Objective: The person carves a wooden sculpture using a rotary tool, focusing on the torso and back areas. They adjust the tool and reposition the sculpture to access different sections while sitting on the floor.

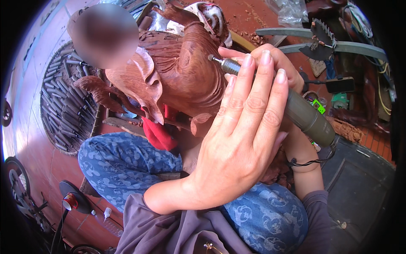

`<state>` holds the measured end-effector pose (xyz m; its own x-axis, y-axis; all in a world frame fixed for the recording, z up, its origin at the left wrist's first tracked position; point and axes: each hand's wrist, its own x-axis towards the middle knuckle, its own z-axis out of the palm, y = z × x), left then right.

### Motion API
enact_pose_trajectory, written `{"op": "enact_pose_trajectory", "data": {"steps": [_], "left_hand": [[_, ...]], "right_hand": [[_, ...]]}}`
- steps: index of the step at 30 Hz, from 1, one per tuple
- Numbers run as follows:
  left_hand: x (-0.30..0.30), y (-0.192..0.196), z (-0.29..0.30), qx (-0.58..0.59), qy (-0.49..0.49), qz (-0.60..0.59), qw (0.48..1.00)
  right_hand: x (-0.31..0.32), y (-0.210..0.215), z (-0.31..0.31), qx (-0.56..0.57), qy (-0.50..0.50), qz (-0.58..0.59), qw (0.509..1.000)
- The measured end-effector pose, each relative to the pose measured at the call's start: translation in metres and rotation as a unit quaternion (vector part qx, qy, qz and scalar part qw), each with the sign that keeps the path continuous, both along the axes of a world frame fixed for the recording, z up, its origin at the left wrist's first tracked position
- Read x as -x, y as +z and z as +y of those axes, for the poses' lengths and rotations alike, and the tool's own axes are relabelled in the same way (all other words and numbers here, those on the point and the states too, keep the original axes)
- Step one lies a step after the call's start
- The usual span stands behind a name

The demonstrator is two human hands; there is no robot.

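- The right hand point(279, 59) is gripping the olive-green cylindrical rotary carving tool point(296, 110), its bit touching the reddish-brown carved wooden sculpture point(186, 72) lying across the lap.
- The left hand point(241, 139) is spreading open, fingers extended, steadying the tool.
- Detail carving appears underway; the next pass calls for a steady bit.

Right hand point(279, 63) on rotary tool point(292, 108) — bit against reddish wooden carving point(186, 72) — left hand point(241, 131) flat alongside.

We sit on a red tiled floor point(40, 165) in daylight; a round woven tray point(63, 108) lies left; wood shavings point(253, 17) ahead.
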<state>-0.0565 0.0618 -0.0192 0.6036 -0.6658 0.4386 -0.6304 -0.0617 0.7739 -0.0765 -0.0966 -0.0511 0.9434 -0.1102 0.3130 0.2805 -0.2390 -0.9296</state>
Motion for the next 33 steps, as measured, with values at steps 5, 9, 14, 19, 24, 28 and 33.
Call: {"op": "enact_pose_trajectory", "data": {"steps": [5,9,14,19,24,28,33], "left_hand": [[0.003,-0.001,0.001,-0.007,-0.007,-0.002,1.000],[0.002,-0.002,0.002,-0.003,-0.003,-0.007,1.000],[-0.004,-0.001,0.000,0.003,0.005,-0.016,1.000],[-0.011,-0.002,0.000,0.019,0.028,-0.034,0.999],[-0.015,0.000,-0.002,0.020,0.040,-0.044,0.998],[-0.011,0.001,0.000,0.009,0.031,-0.035,0.999],[-0.003,0.001,0.001,-0.003,0.006,-0.012,1.000]], "right_hand": [[0.008,0.010,0.003,-0.016,-0.021,0.057,0.998],[0.006,0.008,0.001,-0.024,-0.003,0.040,0.999],[-0.004,0.000,0.000,-0.029,0.014,-0.022,0.999],[-0.013,0.010,-0.003,0.001,0.017,0.022,1.000],[-0.015,0.012,0.000,0.032,-0.012,0.046,0.998],[-0.015,0.001,-0.003,0.075,-0.005,-0.001,0.997],[-0.004,0.003,0.003,0.003,-0.009,-0.001,1.000]]}}
